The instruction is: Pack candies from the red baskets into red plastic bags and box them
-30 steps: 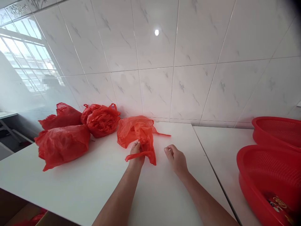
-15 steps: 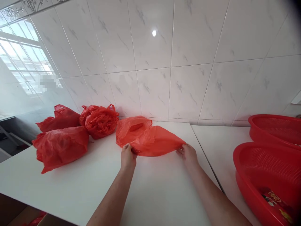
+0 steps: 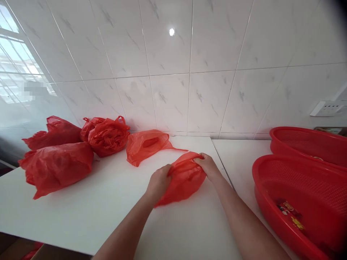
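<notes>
Between my two hands a thin red plastic bag (image 3: 187,178) is held by its upper edge, its body hanging toward me over the white tabletop. My left hand (image 3: 160,180) is closed on the bag's left side. On the right, my right hand (image 3: 207,165) pinches the far corner of the same bag. Another red plastic bag (image 3: 146,144), loose and crumpled, lies on the table just behind, a thin strip of it stretching to the right.
Several stuffed red bags (image 3: 61,166) stand at the left against the tiled wall (image 3: 168,101). To the right are two red perforated plastic baskets (image 3: 261,180), the nearer with small printed items inside. A seam divides the white table (image 3: 114,202). A power socket (image 3: 325,108) is on the wall.
One bag has come apart from the loose one behind and moved toward me in both hands. My hands have drawn closer together. The view has turned slightly right.
</notes>
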The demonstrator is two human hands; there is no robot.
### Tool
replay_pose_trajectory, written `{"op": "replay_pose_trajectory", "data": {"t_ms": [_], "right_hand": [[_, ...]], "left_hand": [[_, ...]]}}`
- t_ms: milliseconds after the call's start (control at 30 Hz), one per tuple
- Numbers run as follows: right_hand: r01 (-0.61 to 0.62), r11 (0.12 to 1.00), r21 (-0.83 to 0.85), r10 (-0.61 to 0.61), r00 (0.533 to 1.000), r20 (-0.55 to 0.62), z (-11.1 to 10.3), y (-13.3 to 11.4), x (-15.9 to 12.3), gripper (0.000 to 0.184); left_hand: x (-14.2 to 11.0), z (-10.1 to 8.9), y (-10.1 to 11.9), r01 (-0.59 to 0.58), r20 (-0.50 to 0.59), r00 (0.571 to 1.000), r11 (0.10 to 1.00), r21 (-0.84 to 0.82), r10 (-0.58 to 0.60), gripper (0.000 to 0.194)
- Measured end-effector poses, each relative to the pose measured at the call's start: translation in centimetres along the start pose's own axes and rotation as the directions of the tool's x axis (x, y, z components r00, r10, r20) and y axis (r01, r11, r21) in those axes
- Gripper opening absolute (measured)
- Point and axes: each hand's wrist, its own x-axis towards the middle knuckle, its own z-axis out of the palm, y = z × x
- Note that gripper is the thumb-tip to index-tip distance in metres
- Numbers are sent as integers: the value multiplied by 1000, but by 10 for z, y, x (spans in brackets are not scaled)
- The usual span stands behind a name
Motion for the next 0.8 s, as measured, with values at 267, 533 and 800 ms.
{"op": "replay_pose_trajectory", "data": {"t_ms": [267, 533, 800], "right_hand": [[414, 683, -602, -597, 792, -132, 2, -44, -53, 28], [407, 117, -906, -193, 904, 382, 7, 5, -66, 28], [430, 44, -902, -164, 893, 418, -15, -28, -79, 20]], "left_hand": [[8, -2, -2, 189, -105, 961, 885, -426, -256, 8], [3, -19, -19, 268, 111, 961, 750, -604, -254, 28], [5, -38, -31, 192, -30, 967, 798, -571, -255, 21]]}}
